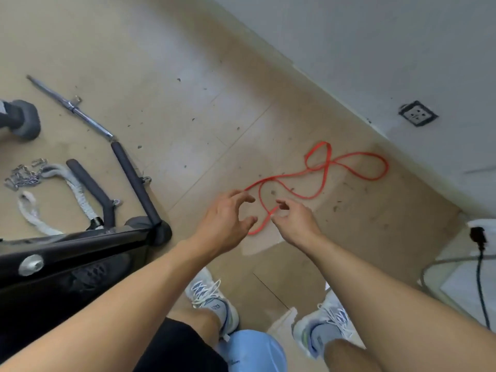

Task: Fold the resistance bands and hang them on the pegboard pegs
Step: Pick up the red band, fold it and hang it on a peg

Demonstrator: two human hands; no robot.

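A thin red resistance band [346,167] lies in loose twisted loops on the tan floor near the wall. Its near end loops back between my two hands. My left hand [228,221] hovers over that near loop with fingers spread and curved, holding nothing. My right hand [295,218] is just right of it, its fingertips at the band's near end; whether they pinch the band I cannot tell. No pegboard is in view.
A black machine frame [67,259] fills the lower left. Cable attachments lie on the floor: a chrome bar with foam grips [126,162], a white rope [72,189], a chain [24,175]. A wall socket [417,113] and a plugged cable [480,264] are at right. My shoes [212,299] stand below.
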